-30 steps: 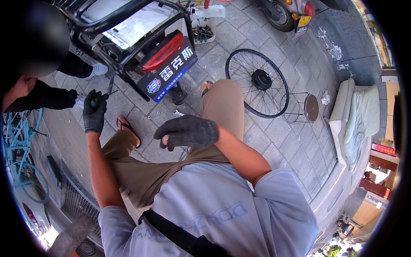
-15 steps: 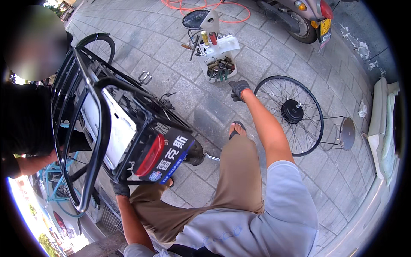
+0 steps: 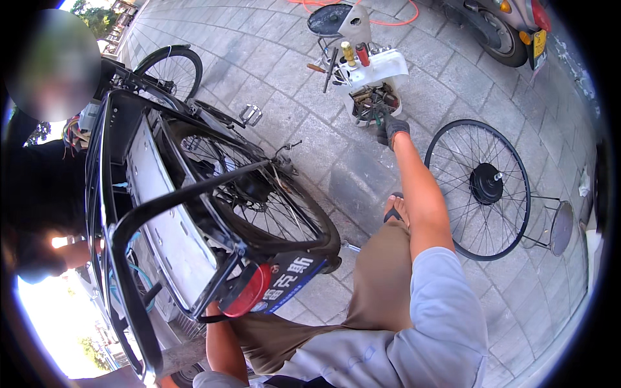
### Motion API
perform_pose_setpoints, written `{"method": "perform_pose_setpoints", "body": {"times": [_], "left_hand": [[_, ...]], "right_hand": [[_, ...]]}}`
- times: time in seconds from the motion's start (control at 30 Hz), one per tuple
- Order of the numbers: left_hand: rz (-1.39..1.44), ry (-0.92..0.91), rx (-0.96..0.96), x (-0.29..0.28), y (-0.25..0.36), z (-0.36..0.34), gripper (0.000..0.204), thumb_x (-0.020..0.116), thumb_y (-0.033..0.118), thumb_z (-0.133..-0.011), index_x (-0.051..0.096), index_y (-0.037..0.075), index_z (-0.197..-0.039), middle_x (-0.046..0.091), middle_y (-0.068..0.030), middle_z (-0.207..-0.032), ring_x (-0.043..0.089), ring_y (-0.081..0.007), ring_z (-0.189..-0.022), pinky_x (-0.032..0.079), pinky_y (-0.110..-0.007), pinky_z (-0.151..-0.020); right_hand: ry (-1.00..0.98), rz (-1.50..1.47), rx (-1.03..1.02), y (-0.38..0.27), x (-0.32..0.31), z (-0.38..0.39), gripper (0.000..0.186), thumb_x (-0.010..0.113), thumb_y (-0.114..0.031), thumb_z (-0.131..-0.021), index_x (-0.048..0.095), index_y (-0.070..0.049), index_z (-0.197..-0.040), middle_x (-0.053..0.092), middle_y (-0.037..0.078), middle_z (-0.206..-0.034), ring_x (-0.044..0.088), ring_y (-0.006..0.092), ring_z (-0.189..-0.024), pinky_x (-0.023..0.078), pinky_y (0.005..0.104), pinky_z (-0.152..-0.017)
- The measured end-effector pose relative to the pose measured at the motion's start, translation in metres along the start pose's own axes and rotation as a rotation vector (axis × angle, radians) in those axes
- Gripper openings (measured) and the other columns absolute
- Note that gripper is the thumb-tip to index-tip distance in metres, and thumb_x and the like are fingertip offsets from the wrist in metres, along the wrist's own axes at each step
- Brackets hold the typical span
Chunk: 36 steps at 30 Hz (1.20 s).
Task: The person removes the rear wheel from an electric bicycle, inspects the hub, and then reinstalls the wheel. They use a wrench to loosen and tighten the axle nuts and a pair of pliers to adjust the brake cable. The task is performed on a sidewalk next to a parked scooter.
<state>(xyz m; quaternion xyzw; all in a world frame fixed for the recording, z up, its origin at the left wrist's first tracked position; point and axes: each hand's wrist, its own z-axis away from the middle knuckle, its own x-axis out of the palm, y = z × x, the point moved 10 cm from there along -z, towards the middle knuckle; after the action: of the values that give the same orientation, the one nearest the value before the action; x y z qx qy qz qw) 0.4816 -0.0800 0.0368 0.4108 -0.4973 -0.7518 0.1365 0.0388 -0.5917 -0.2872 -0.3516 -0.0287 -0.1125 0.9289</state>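
Observation:
My right hand, in a dark grey glove, reaches the near edge of a white tool bucket. Its fingertips touch the loose hand tools inside, near green-handled ones; their grip is hard to make out. On the left stands a black bicycle with a black tubular rear rack and a red tail light. My left forearm comes up beneath the rack's rear end, and the tail light and rack hide the left hand. A shiny metal piece shows beside the rear wheel.
A spoked wheel with a black hub lies on the paving to the right, beside a small round stool. A scooter stands at the far right. Another person's dark clothing is beyond the bicycle. An orange hose lies behind the bucket.
My right hand has moved from beside the bucket to the tools in it. The view has shifted, and the bicycle now shows more of its rear wheel. The left hand has become hidden.

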Motion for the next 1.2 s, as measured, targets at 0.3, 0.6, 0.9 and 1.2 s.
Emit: {"method": "perform_pose_setpoints", "body": {"times": [0.3, 0.6, 0.9, 1.2], "left_hand": [[0.199, -0.107, 0.055, -0.010, -0.003, -0.040, 0.018, 0.068, 0.020, -0.091, 0.056, 0.008, -0.088, 0.058, -0.0045, -0.063, 0.054, -0.0154, -0.046, 0.043, -0.030, -0.040], [-0.050, -1.204, 0.814, 0.038, 0.215, 0.193, 0.032, 0.078, 0.025, -0.084, 0.056, 0.008, -0.098, 0.060, -0.0071, -0.070, 0.056, -0.0172, -0.048, 0.044, -0.029, -0.043], [-0.329, -1.276, 1.088, 0.156, 0.320, 0.334, 0.029, 0.075, 0.024, -0.084, 0.056, 0.008, -0.099, 0.061, -0.0071, -0.072, 0.058, -0.0182, -0.051, 0.045, -0.031, -0.044], [-0.362, -1.297, 1.191, 0.174, 0.330, 0.393, 0.026, 0.072, 0.023, -0.084, 0.057, 0.009, -0.099, 0.061, -0.0071, -0.074, 0.059, -0.0192, -0.054, 0.046, -0.032, -0.046]], "right_hand": [[-0.304, -0.241, -0.252, 0.017, -0.125, 0.231, 0.025, 0.066, -0.026, -0.092, 0.066, -0.002, -0.094, 0.068, 0.012, -0.077, 0.069, 0.0237, -0.063, 0.060, 0.0364, -0.063], [-0.646, 0.004, -0.428, -0.040, -0.165, 0.401, 0.048, 0.065, -0.016, -0.091, 0.055, 0.002, -0.134, 0.069, 0.008, -0.100, 0.068, 0.0154, -0.085, 0.058, 0.0318, -0.078], [-1.250, -0.686, -0.198, -0.009, -0.107, 0.551, 0.042, 0.067, -0.019, -0.092, 0.053, -0.011, -0.131, 0.066, 0.014, -0.110, 0.067, 0.0291, -0.084, 0.058, 0.0456, -0.072], [-1.079, -0.578, -0.325, 0.017, -0.133, 0.543, 0.036, 0.065, -0.017, -0.092, 0.054, -0.010, -0.126, 0.065, 0.012, -0.104, 0.067, 0.0257, -0.089, 0.059, 0.0436, -0.072]]}}
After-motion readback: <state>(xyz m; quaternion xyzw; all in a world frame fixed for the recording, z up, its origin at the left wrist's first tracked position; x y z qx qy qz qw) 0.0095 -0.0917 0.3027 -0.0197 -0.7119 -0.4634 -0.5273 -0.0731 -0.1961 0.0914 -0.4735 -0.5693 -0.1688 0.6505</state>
